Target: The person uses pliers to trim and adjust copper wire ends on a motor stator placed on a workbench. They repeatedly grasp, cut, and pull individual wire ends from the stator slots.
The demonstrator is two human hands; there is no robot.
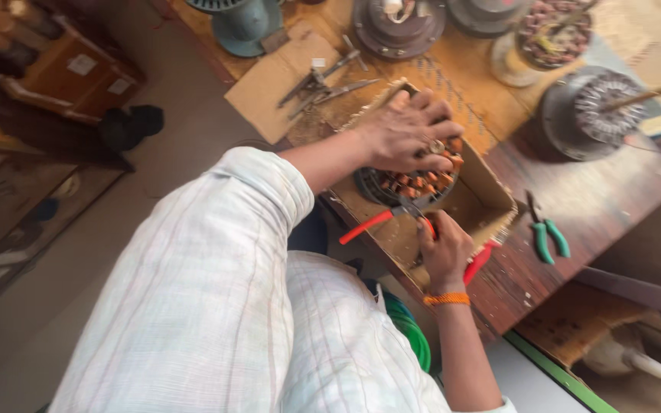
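Pressing down with spread fingers, the left hand [407, 130] covers the top of a round motor stator [411, 186] wound with copper-coloured coils; its grip is a flat, open-palmed hold on the stator, fingers curled over the far edge and a ring showing on one finger. The stator sits inside a shallow cardboard box [491, 200] that rests on the wooden table [598, 199], near the table's front edge. The right hand [444, 252] comes up from below, an orange band around its wrist, and its grip is closed around the red handles of a pair of pliers [392, 216]; one red handle sticks out to the left, the other shows below the hand on the right, and the dark nose of the pliers reaches the near rim of the stator, just under the left hand's fingers. Whether the nose is pinching a wire is too small to tell.

Just to the right of the box, a pair of green-handled pliers [546, 237] lies on the table. Farther back lie a flat piece of cardboard [269, 88] with several metal hand tools [323, 80] on it, and other round motor parts [590, 111] stand along the far side. A light striped sleeve [216, 268] fills the lower left of the view.
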